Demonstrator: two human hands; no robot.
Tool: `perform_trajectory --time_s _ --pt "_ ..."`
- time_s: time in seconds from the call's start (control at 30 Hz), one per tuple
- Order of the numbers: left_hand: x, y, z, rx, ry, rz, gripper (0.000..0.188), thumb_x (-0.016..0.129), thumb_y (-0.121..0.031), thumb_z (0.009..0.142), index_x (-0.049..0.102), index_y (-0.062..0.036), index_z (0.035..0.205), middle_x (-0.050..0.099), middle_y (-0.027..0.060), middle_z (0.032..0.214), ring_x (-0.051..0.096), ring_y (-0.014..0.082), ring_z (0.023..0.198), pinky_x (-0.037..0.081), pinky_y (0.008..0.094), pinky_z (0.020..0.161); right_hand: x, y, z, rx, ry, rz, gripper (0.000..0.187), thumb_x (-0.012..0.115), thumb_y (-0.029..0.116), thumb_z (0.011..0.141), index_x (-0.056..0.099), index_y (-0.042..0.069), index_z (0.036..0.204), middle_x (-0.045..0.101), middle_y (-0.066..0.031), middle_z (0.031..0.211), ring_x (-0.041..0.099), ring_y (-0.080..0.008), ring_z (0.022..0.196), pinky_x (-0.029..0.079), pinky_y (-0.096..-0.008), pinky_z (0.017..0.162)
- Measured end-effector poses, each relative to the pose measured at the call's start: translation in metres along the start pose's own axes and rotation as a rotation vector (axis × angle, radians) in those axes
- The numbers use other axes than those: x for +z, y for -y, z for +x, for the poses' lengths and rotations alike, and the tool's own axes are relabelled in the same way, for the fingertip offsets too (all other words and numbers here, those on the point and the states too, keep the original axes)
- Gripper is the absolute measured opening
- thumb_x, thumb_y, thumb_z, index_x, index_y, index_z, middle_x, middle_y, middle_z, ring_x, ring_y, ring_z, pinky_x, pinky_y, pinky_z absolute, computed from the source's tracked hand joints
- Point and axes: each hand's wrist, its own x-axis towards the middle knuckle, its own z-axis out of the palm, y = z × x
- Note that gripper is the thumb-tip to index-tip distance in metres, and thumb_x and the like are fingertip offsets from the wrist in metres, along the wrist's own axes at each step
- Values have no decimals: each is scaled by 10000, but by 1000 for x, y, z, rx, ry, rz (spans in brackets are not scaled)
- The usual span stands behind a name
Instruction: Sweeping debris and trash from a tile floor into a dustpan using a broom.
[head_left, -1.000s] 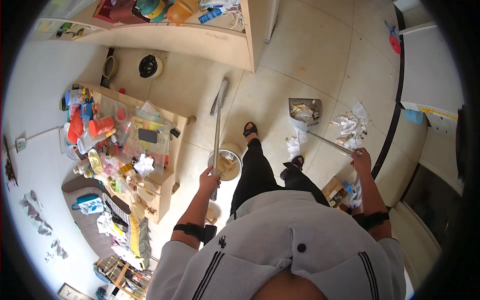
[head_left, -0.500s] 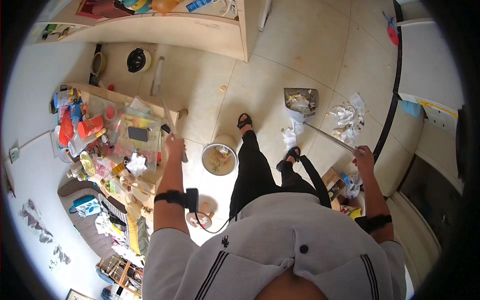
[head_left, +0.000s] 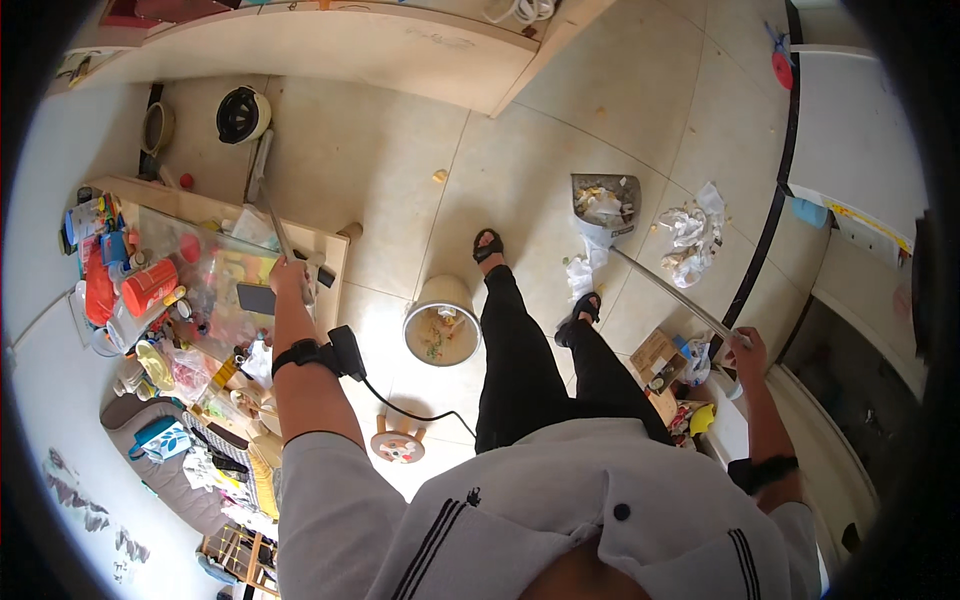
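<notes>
My left hand [head_left: 289, 278] is closed around a long grey stick, likely a broom [head_left: 268, 198]; its flat pale far end reaches the floor past the cluttered table [head_left: 333, 262]. With my right hand [head_left: 746, 355] I grip the handle of a long-handled dustpan [head_left: 612, 231]. The dustpan rests on the floor ahead, its pan holding crumpled tissues and scraps. Just right of it lies a heap of crumpled white paper [head_left: 690, 238], and more tissue [head_left: 580, 275] touches its near side. A trash bin [head_left: 443, 292] with some waste inside stands left of my legs.
A small round stool [head_left: 398, 446] is near my left side. Cardboard boxes [head_left: 657, 362] and bags sit by my right leg. A wooden cabinet [head_left: 400, 62] lies ahead, with a black-and-cream pot [head_left: 243, 115] on the floor. Crumbs dot the tiles.
My left hand has moved left with the broom, toward and over the table edge. My right hand has shifted slightly right and nearer, while the dustpan's pan stays almost in place.
</notes>
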Motion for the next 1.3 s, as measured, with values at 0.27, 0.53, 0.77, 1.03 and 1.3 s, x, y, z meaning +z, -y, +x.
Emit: perform_trajectory --time_s 0.27,0.53,0.77,1.03,1.3 --pt "17 45 -10 -49 312 -463 616 454 40 658 214 -61 1217 440 70 562 424 148 408 373 279 338 0 -10 5 -36 21 -95 156 509 103 741 495 59 891 517 -22 606 505 -81 460 358 -196 363" --pt "24 70 -241 -108 440 -250 601 486 44 669 273 -48 1223 496 88 591 454 134 420 379 246 342 -3 -29 10 -93 -7 -28 140 524 107 735 490 56 861 503 -16 573 488 -71 422 355 -189 353" --pt "5 52 -276 -34 386 -253 599 514 26 668 281 -44 1215 484 59 555 443 96 411 378 227 341 -8 -39 18 -83 5 -34 145 520 114 731 482 46 853 523 -45 602 498 -98 422 369 -222 360" --pt "28 -1 -67 182 168 -269 364 469 46 630 451 -44 982 457 70 529 430 149 396 363 275 353 -7 -34 9 -76 3 -23 134 507 102 735 485 48 856 508 -37 578 496 -90 435 366 -210 372" --pt "40 -95 3 1104 288 1499 128 548 -153 643 568 -31 609 570 109 666 561 219 663 447 347 581 -3 -21 -2 -44 -9 7 152 533 92 726 492 56 868 504 -18 571 485 -81 437 362 -204 386"
